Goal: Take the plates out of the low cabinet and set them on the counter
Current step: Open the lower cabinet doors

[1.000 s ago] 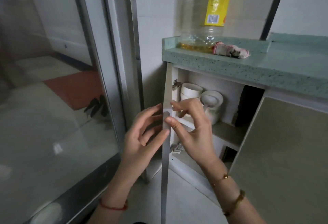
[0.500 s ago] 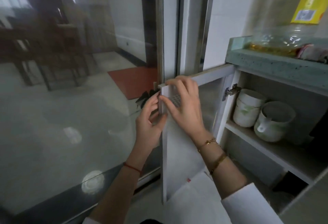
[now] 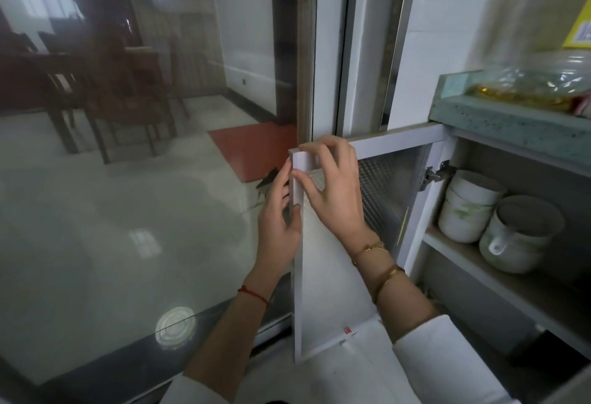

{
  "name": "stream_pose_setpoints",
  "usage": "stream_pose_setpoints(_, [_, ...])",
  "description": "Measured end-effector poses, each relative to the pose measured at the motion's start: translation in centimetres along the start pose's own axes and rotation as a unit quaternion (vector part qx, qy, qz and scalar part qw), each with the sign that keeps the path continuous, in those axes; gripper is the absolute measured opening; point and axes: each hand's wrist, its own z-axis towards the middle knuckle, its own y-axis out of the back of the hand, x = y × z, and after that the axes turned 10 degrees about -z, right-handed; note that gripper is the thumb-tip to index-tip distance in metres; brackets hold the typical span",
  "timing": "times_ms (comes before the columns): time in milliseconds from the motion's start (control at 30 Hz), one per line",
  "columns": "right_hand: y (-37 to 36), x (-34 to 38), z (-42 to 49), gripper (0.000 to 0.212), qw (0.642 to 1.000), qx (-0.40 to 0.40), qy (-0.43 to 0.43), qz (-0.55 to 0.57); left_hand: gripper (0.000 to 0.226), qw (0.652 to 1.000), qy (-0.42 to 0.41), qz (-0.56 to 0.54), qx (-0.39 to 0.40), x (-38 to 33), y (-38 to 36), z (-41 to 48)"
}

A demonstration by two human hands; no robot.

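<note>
Dim, soft daylight; ceiling-light glare on glass door point(image 3: 144, 211); wide-angle edge bending; slight blur

At centre, cabinet door point(image 3: 323, 275) swung wide open to the left, on a hinge point(image 3: 435, 175) at the left wall of the cabinet point(image 3: 423, 243). Left grip point(image 3: 278, 221) on the outer side of the door's free edge, right grip point(image 3: 332, 192) on the inner side at the top corner.

Left of and behind the door, a glass panel point(image 3: 128, 227); beyond it a mat point(image 3: 252, 147) on the floor, farther back a table point(image 3: 32, 67) with chairs point(image 3: 128, 90).

Right of the door, inside the cabinet, a shelf point(image 3: 473, 263) with a stack of bowls point(image 3: 467, 208) and, just beside on the right, a handled cup point(image 3: 518, 237).

Above the cabinet, the surface point(image 3: 499, 119), with a bottle point(image 3: 537, 61) on its left end.
</note>
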Motion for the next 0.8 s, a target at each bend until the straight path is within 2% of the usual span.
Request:
stream_pose_setpoints(133, [0.9, 0.1, -0.7, 0.038, 1.000, 0.007, 0.009, -0.016, 0.075, 0.999, -0.017, 0.018, -0.021, -0.5, -0.4, -0.4])
stream_pose_setpoints(233, [2.6, -0.4, -2.1, 0.043, 1.000, 0.000, -0.004, -0.025, 0.070, 0.991, -0.076, 0.058, -0.089, -1.0, -0.7, -1.7])
stream_pose_setpoints(300, [4.1, -1.1, -3.4, 0.040, 0.999, -0.003, -0.017, -0.034, 0.060, 0.987, -0.123, 0.037, -0.097, -1.4, -1.4, -2.8])
stream_pose_setpoints(400, [7.1, -2.5, -5.7, 0.030, 0.998, -0.005, -0.044, -0.052, 0.041, 0.990, -0.126, -0.042, -0.038, -2.1, -3.2, -4.1])
stream_pose_setpoints(500, [10.4, -3.7, -7.7, 0.020, 0.994, -0.011, -0.083, -0.068, 0.031, 0.988, -0.085, -0.110, 0.062, -3.2, -5.1, -4.6])
stream_pose_setpoints(667, [16.2, -4.7, -10.9, 0.019, 0.982, -0.028, -0.149, -0.111, 0.037, 0.961, 0.005, -0.185, 0.203, -6.2, -8.4, -5.3])
stream_pose_setpoints(800, [18.6, -4.7, -11.8, 0.018, 0.974, -0.037, -0.173, -0.140, 0.043, 0.934, 0.064, -0.252, 0.247, -7.9, -11.1, -5.3])
